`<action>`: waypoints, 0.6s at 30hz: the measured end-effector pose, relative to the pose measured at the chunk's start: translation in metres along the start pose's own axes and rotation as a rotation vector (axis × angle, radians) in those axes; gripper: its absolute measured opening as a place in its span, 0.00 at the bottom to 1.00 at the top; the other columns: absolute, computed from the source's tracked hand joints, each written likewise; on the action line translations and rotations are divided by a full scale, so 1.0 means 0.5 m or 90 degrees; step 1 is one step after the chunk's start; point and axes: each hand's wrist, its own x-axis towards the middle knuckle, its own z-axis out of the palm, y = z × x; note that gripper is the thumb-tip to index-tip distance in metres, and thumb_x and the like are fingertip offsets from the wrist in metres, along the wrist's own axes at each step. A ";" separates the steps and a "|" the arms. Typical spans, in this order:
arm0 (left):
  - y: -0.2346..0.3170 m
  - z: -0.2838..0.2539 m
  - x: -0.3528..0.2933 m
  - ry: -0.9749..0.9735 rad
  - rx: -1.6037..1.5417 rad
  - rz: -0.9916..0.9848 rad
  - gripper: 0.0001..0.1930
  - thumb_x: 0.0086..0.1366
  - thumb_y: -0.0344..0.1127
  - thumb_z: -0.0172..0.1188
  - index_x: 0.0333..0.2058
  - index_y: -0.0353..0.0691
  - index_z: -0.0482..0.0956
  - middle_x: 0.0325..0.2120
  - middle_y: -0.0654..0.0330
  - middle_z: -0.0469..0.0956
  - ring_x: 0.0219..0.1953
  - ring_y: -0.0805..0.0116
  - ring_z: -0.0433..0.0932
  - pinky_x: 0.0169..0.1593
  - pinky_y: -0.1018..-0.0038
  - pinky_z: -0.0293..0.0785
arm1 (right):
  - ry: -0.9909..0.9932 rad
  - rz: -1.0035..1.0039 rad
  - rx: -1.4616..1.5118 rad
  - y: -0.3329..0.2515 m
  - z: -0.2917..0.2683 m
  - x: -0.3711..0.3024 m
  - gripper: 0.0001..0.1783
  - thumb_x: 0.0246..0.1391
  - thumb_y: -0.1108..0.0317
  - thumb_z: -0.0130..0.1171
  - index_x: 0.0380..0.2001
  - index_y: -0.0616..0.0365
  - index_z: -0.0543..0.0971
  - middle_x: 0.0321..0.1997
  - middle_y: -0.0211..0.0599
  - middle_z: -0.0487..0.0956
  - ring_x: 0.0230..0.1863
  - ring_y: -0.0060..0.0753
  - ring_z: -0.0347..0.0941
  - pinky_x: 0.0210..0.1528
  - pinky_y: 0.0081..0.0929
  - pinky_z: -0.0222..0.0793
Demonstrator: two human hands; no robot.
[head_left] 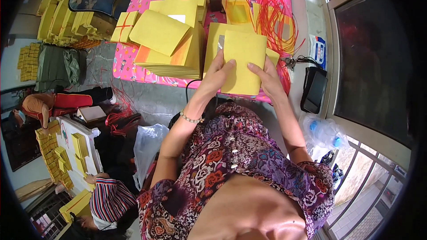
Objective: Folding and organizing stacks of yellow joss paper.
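Over the near edge of a pink patterned table (122, 65) I hold a wad of yellow paper (244, 58) upright between both hands. My left hand (216, 74) grips its left edge, thumb on the front and fingers behind. My right hand (268, 76) grips the right edge the same way, thumb across the face. The wad hides how many sheets are in it. Behind it stands another yellow paper pile (215, 31). To the left sits a tall stack of yellow paper (178, 64), with a loose folded sheet (160, 33) lying askew on top.
Red plastic strings (271, 0) spill down the table's right side. A small black box (215, 1) and a yellow tray (238, 11) stand farther back. A phone (316, 91) lies by the window at right. Two people work at a white table (73, 144) at left, among yellow bundles.
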 end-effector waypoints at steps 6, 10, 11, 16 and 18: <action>-0.018 0.028 -0.023 0.050 0.022 0.121 0.26 0.66 0.25 0.47 0.61 0.29 0.52 0.50 0.54 0.68 0.51 0.72 0.68 0.52 0.77 0.65 | 0.000 -0.109 -0.139 -0.007 0.005 -0.012 0.30 0.52 0.74 0.59 0.58 0.64 0.61 0.54 0.37 0.70 0.55 0.24 0.66 0.56 0.24 0.62; -0.025 0.034 -0.029 0.052 0.042 0.208 0.26 0.66 0.26 0.47 0.61 0.29 0.51 0.51 0.54 0.68 0.51 0.72 0.68 0.53 0.76 0.65 | -0.008 -0.125 -0.149 -0.013 0.010 -0.020 0.29 0.53 0.74 0.59 0.56 0.63 0.62 0.52 0.36 0.72 0.53 0.24 0.68 0.54 0.24 0.64; -0.022 0.036 -0.034 0.045 0.035 0.201 0.26 0.67 0.27 0.47 0.61 0.29 0.50 0.52 0.53 0.67 0.52 0.72 0.67 0.53 0.76 0.64 | -0.008 -0.126 -0.149 -0.016 0.012 -0.021 0.29 0.53 0.74 0.59 0.56 0.63 0.62 0.52 0.36 0.72 0.53 0.24 0.68 0.54 0.24 0.64; -0.031 0.030 -0.032 0.026 0.044 0.210 0.27 0.67 0.27 0.46 0.62 0.30 0.49 0.53 0.52 0.66 0.54 0.71 0.65 0.56 0.76 0.62 | 0.035 -0.100 -0.107 -0.026 0.024 -0.025 0.21 0.54 0.69 0.59 0.50 0.64 0.69 0.46 0.34 0.76 0.46 0.21 0.72 0.49 0.22 0.68; -0.024 0.034 -0.036 0.027 0.029 0.214 0.27 0.67 0.27 0.46 0.62 0.30 0.49 0.54 0.52 0.65 0.55 0.70 0.65 0.56 0.76 0.62 | 0.030 -0.110 -0.112 -0.033 0.029 -0.025 0.20 0.55 0.69 0.58 0.50 0.63 0.70 0.46 0.34 0.77 0.45 0.21 0.72 0.47 0.21 0.68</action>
